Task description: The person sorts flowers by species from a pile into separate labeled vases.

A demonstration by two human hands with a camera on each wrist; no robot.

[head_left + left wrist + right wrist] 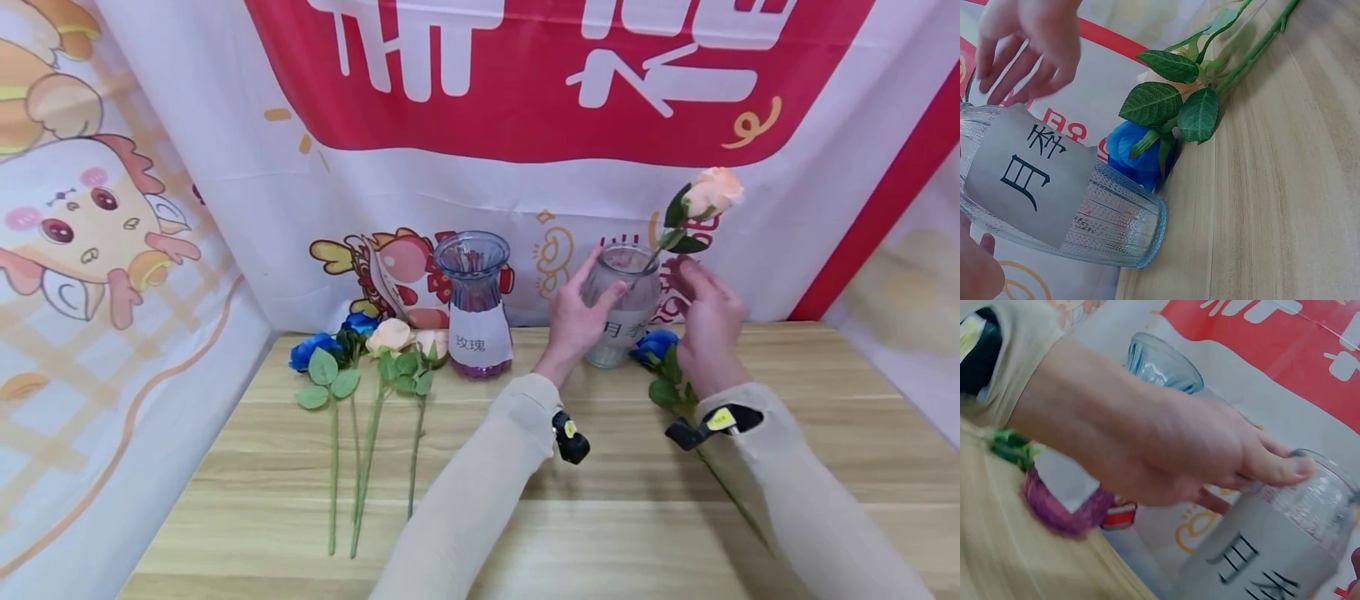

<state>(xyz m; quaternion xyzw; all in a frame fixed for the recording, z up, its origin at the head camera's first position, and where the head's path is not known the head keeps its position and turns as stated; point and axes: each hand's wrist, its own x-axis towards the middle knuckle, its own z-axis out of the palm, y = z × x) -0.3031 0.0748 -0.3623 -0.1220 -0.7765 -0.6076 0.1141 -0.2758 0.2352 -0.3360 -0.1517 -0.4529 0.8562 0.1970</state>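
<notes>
A clear ribbed glass vase (606,357) with a paper label stands toward the back of the table. My left hand (576,323) grips it near the neck, thumb across the front; the right wrist view shows this left hand (1172,444) with its thumb at the rim. From the mouth a peach rose (712,193) with dark leaves leans out to the right. My right hand (708,329) hovers right of the vase, below that bloom. In the left wrist view its fingers hang loosely curled, holding nothing. A blue rose (1138,156) lies beside the vase's base.
Left of centre stands a second, flared vase (474,287), blue above and purple at its base, with a label. Several blue and peach roses (390,336) lie left of it, stems toward me. A printed cloth (420,187) hangs behind the wooden table (585,533).
</notes>
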